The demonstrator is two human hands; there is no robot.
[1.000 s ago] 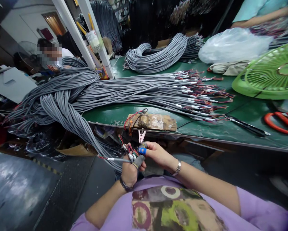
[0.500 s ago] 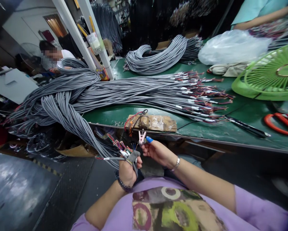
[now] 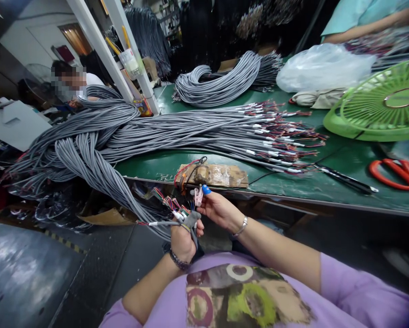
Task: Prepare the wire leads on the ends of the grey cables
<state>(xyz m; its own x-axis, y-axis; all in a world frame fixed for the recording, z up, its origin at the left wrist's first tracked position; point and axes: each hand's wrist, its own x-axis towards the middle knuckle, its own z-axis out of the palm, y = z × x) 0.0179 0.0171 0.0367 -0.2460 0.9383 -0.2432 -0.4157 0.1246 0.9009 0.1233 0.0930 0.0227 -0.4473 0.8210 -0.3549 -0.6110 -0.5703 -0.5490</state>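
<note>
My left hand (image 3: 183, 243) is closed around a bundle of grey cables (image 3: 131, 207) below the bench edge, its thumb in a grey cover. Stripped ends with thin coloured wires (image 3: 170, 200) and white sleeves fan out above that fist. One separate grey cable (image 3: 163, 223) sticks out to the left across the bundle. My right hand (image 3: 220, 210), with a blue cover on one fingertip, pinches a small pink clothespin (image 3: 198, 197) just to the right of the wire ends. Whether the clothespin touches a wire is too small to tell.
On the green bench (image 3: 150, 165) lie long grey cables (image 3: 191, 130), a wooden block (image 3: 225, 175) with wires, a black-handled tool (image 3: 346, 179) and red scissors (image 3: 396, 174). A green fan (image 3: 378, 105) and a plastic bag (image 3: 324, 68) stand right. Two other people are nearby.
My right hand has brought the clothespin slightly left and down, closer to the wire ends; its two upper arms look pressed nearer together. My left hand keeps its grip on the cables.
</note>
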